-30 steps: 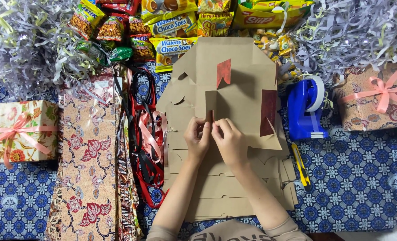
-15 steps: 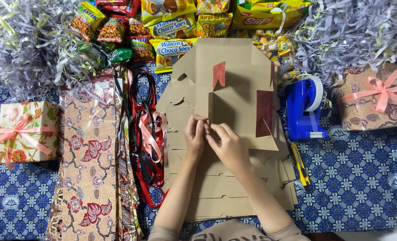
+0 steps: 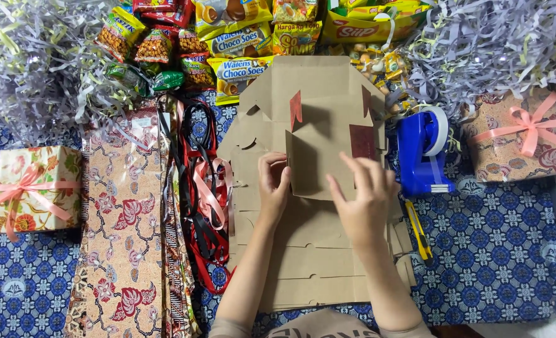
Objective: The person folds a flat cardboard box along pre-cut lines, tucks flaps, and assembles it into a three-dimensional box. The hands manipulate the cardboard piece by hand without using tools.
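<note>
A flat brown cardboard box blank (image 3: 318, 122) lies on a stack of similar blanks (image 3: 309, 263) in the middle of the blue patterned cloth. It has red tape patches, and one panel is folded up. My left hand (image 3: 273, 186) grips the left edge of that raised panel with thumb and fingers. My right hand (image 3: 364, 199) rests spread on the panel's lower right part, pressing it down.
A blue tape dispenser (image 3: 420, 150) stands right of the cardboard, a yellow cutter (image 3: 418, 228) below it. Ribbons (image 3: 203, 194) and floral wrapping paper (image 3: 124, 231) lie left. Wrapped gift boxes sit far left (image 3: 34, 188) and far right (image 3: 519, 134). Snack packets (image 3: 240, 37) and shredded paper (image 3: 27, 62) line the back.
My hands were close together pinching the middle of the cardboard. They have moved apart, the right hand sliding rightward and flattening, and a panel has been folded up.
</note>
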